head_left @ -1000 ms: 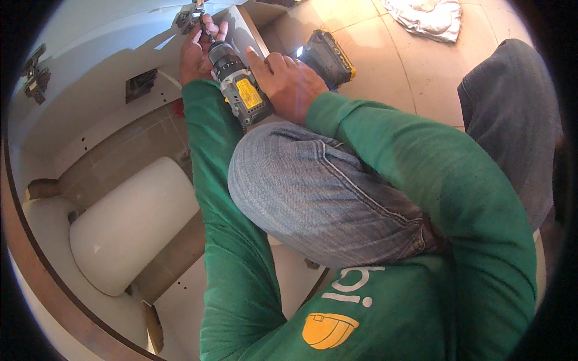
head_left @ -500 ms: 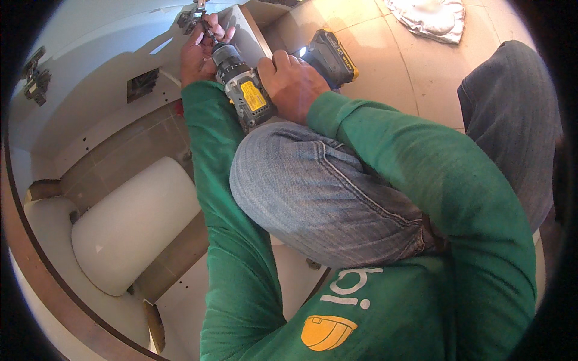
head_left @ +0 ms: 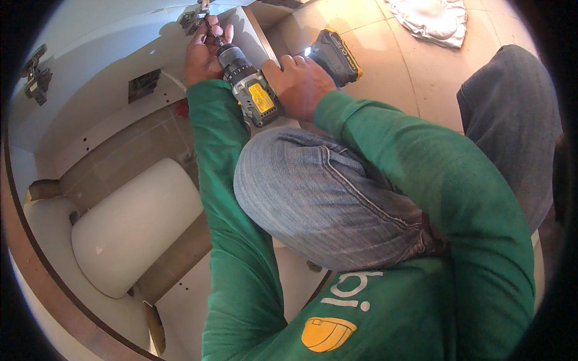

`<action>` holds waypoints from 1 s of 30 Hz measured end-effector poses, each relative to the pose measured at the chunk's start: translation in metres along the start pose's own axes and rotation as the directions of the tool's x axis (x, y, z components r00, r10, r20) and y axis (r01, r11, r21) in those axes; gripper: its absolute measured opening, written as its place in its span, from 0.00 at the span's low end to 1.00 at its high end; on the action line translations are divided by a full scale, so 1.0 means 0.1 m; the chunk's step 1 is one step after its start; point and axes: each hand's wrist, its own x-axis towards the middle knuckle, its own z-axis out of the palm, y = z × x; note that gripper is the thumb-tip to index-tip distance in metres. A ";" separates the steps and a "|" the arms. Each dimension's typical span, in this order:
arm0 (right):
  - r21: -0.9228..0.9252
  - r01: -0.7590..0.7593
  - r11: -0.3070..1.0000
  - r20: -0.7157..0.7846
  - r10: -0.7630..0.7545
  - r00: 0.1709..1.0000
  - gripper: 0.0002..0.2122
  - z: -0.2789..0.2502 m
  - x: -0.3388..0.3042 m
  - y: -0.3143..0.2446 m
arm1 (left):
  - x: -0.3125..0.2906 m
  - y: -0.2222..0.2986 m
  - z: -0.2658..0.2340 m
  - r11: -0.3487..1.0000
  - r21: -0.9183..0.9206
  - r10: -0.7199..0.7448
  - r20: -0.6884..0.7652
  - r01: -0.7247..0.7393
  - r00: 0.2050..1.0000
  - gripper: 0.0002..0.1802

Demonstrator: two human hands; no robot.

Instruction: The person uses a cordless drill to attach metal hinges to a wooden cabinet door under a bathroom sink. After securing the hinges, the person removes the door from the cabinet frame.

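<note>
Your right hand (head_left: 300, 87) is gripping the drill (head_left: 257, 93) just beyond your knee (head_left: 283, 171), its bit (head_left: 220, 41) pointing toward the metal hinge (head_left: 194, 20). Your left hand (head_left: 203, 59) is curling its fingers near the bit; I cannot tell whether it is holding anything. Ideally, you should be pressing straight along the bit.

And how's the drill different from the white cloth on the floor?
Colour: the drill is grey and black with yellow parts, while the white cloth is mostly pale.
Shape: the drill has a firm, chunky body; the white cloth is crumpled and floppy.
Place: the drill is gripped in the right hand, but the white cloth lies loose on the tiled floor.
Both are in the upper half of the picture.
</note>
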 end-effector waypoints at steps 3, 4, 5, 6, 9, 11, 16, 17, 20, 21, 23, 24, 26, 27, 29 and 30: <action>-0.008 0.018 1.000 -0.019 -0.018 1.000 0.14 0.03 0.00 -0.02 | 0.04 0.04 -0.12 1.000 0.016 0.011 0.178 -0.015 0.984 0.07; -0.015 0.021 1.000 -0.025 -0.021 0.999 0.14 0.03 0.00 -0.01 | 0.05 0.04 -0.12 1.000 0.023 0.003 0.177 -0.007 0.984 0.07; -0.019 0.020 1.000 -0.025 -0.021 0.999 0.14 0.04 0.01 -0.01 | 0.07 0.04 -0.13 1.000 0.029 -0.005 0.176 0.000 0.984 0.07; -0.022 0.020 1.000 -0.025 -0.020 0.999 0.13 0.04 0.01 -0.02 | 0.08 0.04 -0.13 0.999 0.036 -0.013 0.175 0.007 0.984 0.07; -0.025 0.036 0.999 -0.038 -0.037 0.999 0.13 0.06 0.00 -0.03 | 0.07 0.04 -0.20 0.999 0.029 0.006 0.271 -0.015 0.963 0.08; -0.029 0.038 0.999 -0.044 -0.039 0.998 0.12 0.04 0.00 -0.02 | 0.05 0.02 -0.09 0.997 0.059 0.037 0.154 -0.046 0.987 0.06; -0.022 0.045 0.999 -0.064 -0.046 0.997 0.13 0.04 0.01 -0.03 | -0.04 0.03 0.02 0.996 0.070 0.054 0.040 -0.056 0.998 0.06; -0.021 0.043 0.999 -0.060 -0.044 0.997 0.13 0.04 0.00 -0.04 | -0.03 0.03 0.01 0.996 0.064 0.055 0.035 -0.057 0.998 0.06; -0.021 0.043 0.999 -0.054 -0.044 0.998 0.13 0.05 0.02 -0.05 | 0.03 0.06 -0.13 0.999 0.003 0.039 0.160 -0.040 0.986 0.07; -0.022 0.047 0.999 -0.056 -0.048 0.997 0.13 0.06 0.02 -0.06 | 0.05 0.07 -0.20 0.999 -0.023 0.034 0.224 -0.029 0.974 0.08; -0.020 0.047 0.999 -0.056 -0.048 0.997 0.13 0.07 0.03 -0.05 | 0.08 0.08 -0.23 0.999 -0.040 0.019 0.289 -0.007 0.957 0.09; -0.014 0.045 0.999 -0.053 -0.046 0.998 0.13 0.07 0.03 -0.04 | 0.09 0.07 -0.24 0.999 -0.047 0.012 0.322 0.004 0.947 0.09; 0.000 0.045 0.999 -0.054 -0.045 0.998 0.13 0.08 0.03 -0.04 | 0.07 0.08 -0.21 1.000 -0.019 0.011 0.169 -0.008 0.985 0.10; 0.008 0.046 0.999 -0.057 -0.045 0.997 0.13 0.09 0.04 -0.03 | 0.07 0.08 -0.20 1.000 -0.003 0.013 0.091 -0.012 0.996 0.10; 0.025 0.039 0.999 -0.062 -0.037 0.997 0.13 0.09 0.01 -0.02 | 0.02 0.06 -0.10 1.000 -0.024 0.018 0.009 -0.018 1.000 0.09; 0.038 0.034 0.999 -0.063 -0.032 0.997 0.13 0.09 0.00 -0.01 | 0.00 0.05 -0.07 0.999 -0.035 0.020 -0.033 -0.021 0.999 0.08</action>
